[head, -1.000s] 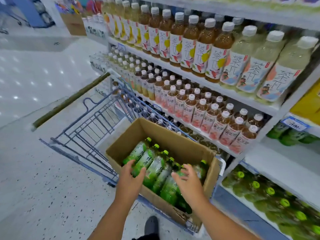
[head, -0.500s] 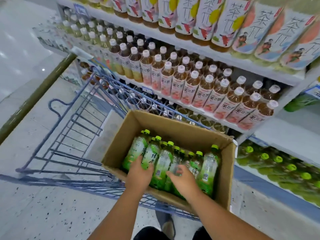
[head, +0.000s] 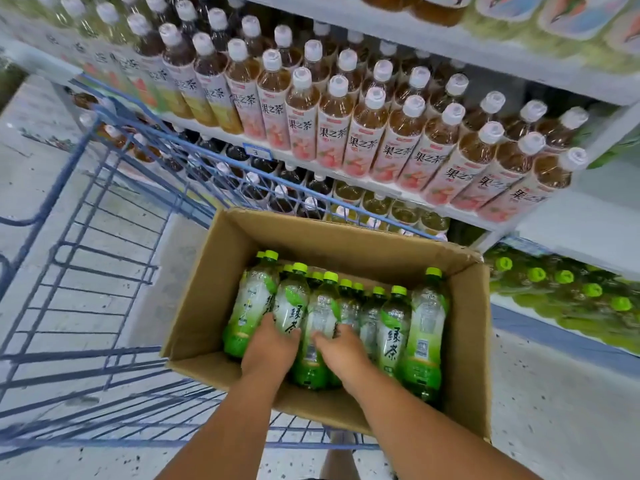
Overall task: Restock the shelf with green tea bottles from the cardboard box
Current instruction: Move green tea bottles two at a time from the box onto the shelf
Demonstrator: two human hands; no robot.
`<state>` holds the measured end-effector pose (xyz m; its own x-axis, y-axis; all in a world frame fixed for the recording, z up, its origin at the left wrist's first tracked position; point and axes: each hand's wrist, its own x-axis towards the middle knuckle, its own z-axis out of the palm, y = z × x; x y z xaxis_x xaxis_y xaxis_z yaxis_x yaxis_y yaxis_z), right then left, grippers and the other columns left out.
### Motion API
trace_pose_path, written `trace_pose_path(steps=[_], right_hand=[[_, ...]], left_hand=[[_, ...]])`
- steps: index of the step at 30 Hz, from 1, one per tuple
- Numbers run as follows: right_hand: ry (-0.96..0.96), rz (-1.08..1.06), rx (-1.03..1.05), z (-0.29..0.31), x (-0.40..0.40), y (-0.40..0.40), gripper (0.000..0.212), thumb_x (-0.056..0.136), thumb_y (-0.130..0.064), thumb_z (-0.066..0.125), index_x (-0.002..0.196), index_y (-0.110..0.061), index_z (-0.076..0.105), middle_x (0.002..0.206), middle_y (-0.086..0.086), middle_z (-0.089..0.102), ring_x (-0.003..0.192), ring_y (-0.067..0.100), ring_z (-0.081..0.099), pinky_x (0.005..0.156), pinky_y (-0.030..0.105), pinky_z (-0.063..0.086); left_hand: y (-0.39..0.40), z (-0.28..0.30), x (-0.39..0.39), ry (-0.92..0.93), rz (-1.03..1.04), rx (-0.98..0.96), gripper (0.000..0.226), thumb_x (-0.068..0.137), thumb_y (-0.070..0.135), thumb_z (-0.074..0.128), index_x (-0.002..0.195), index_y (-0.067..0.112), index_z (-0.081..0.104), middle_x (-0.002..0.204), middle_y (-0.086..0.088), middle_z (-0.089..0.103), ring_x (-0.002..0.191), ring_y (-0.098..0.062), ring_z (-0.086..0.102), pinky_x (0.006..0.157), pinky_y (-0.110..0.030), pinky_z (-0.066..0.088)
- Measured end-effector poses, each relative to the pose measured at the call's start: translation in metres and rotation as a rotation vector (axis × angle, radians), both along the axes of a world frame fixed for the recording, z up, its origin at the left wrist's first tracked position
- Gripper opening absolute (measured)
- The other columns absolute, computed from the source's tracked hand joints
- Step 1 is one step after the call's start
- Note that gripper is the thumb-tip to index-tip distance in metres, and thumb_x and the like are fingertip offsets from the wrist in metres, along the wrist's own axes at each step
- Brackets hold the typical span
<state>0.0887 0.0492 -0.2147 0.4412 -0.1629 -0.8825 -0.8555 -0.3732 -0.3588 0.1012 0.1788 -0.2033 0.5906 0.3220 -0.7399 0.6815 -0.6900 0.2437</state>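
An open cardboard box sits in a blue wire cart and holds several green tea bottles with green caps, lying tilted side by side. My left hand is inside the box, fingers curled over a green tea bottle near the left of the row. My right hand lies just beside it, fingers wrapped on the neighbouring bottle. Both bottles still rest among the others. At the right, a low shelf carries more green tea bottles.
The blue wire cart stands against the shelving. Rows of peach-label tea bottles with white caps fill the shelf above the box. Darker bottles sit one level down, behind the cart rim. Speckled floor lies right of the box.
The view has dropped closer to the box. Both hands have gone from hovering over the bottles to closing on two adjacent ones near the left of the row.
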Motion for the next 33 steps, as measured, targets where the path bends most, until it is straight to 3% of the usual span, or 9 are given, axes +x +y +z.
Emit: trace_pose_path(steps=[5,11,15,17,23,26,28,30,33], right_hand=[[0.076,-0.182,0.094,-0.016,0.008,0.004,0.085,0.095,-0.046,0.065,0.160,-0.017,0.020,0.163,0.009,0.030,0.146,0.032,0.036,0.114,0.040,0.035],[0.017,-0.139,0.098,-0.002,0.012,-0.009,0.085,0.089,-0.044,0.072,0.156,-0.013,0.029,0.156,0.010,0.041,0.138,0.031,0.045,0.107,0.038,0.042],[-0.079,-0.065,0.073,0.029,0.009,-0.030,0.084,0.087,-0.046,0.074,0.152,-0.018,0.029,0.154,0.007,0.039,0.134,0.028,0.047,0.101,0.037,0.043],[-0.137,-0.052,0.068,0.046,0.005,-0.041,0.082,0.084,-0.050,0.075,0.148,-0.021,0.031,0.147,0.004,0.044,0.127,0.025,0.049,0.099,0.036,0.044],[-0.343,-0.078,0.010,0.105,-0.006,-0.082,0.066,0.073,-0.054,0.081,0.120,-0.031,0.041,0.118,-0.008,0.062,0.104,0.014,0.063,0.094,0.041,0.054],[-0.465,-0.116,-0.003,0.136,-0.014,-0.107,0.050,0.087,-0.043,0.076,0.121,-0.032,0.040,0.112,-0.017,0.059,0.101,0.007,0.060,0.083,0.025,0.050],[-0.529,-0.140,-0.012,0.150,-0.019,-0.127,0.045,0.095,-0.042,0.067,0.128,-0.032,0.039,0.124,-0.017,0.056,0.113,0.013,0.058,0.084,0.022,0.045],[-0.556,-0.178,-0.020,0.160,-0.026,-0.149,0.065,0.097,-0.049,0.059,0.151,-0.023,0.031,0.151,-0.008,0.043,0.136,0.020,0.046,0.105,0.033,0.042],[-0.594,-0.259,-0.019,0.169,-0.037,-0.191,0.074,0.094,-0.053,0.062,0.155,-0.024,0.030,0.155,-0.002,0.043,0.139,0.023,0.044,0.111,0.040,0.040]], left_hand=[[0.005,-0.010,0.012,0.044,-0.173,0.134,0.070,0.088,0.058,0.067,0.142,0.022,0.040,0.130,-0.006,0.064,0.119,-0.031,0.061,0.082,-0.035,0.048],[0.010,-0.006,0.014,0.009,-0.072,0.033,0.067,0.081,0.051,0.074,0.135,0.019,0.051,0.115,-0.004,0.069,0.099,-0.027,0.067,0.080,-0.032,0.053],[0.001,0.023,0.005,-0.075,0.046,-0.058,0.073,0.085,0.046,0.072,0.146,0.016,0.047,0.098,0.004,0.064,0.067,-0.011,0.060,0.066,-0.028,0.044],[-0.006,0.038,0.000,-0.136,0.073,-0.082,0.066,0.083,0.050,0.072,0.137,0.017,0.054,0.107,0.004,0.068,0.076,-0.014,0.059,0.069,-0.029,0.046],[-0.046,0.093,-0.008,-0.293,0.081,-0.200,0.028,0.083,0.047,0.074,0.100,0.031,0.058,0.082,0.016,0.064,0.071,-0.005,0.060,0.073,-0.032,0.054],[-0.074,0.118,-0.009,-0.364,0.049,-0.237,0.034,0.078,0.051,0.074,0.106,0.034,0.066,0.088,0.014,0.071,0.077,-0.007,0.068,0.075,-0.034,0.058],[-0.097,0.137,-0.011,-0.409,0.001,-0.247,0.030,0.078,0.052,0.074,0.103,0.039,0.064,0.089,0.017,0.070,0.081,-0.007,0.067,0.076,-0.034,0.057],[-0.121,0.155,-0.016,-0.443,-0.025,-0.259,0.026,0.079,0.051,0.074,0.101,0.043,0.062,0.087,0.019,0.070,0.079,-0.005,0.067,0.073,-0.032,0.056],[-0.157,0.175,-0.029,-0.472,-0.038,-0.241,0.029,0.078,0.053,0.073,0.103,0.042,0.063,0.087,0.019,0.071,0.077,-0.005,0.068,0.073,-0.034,0.058]])
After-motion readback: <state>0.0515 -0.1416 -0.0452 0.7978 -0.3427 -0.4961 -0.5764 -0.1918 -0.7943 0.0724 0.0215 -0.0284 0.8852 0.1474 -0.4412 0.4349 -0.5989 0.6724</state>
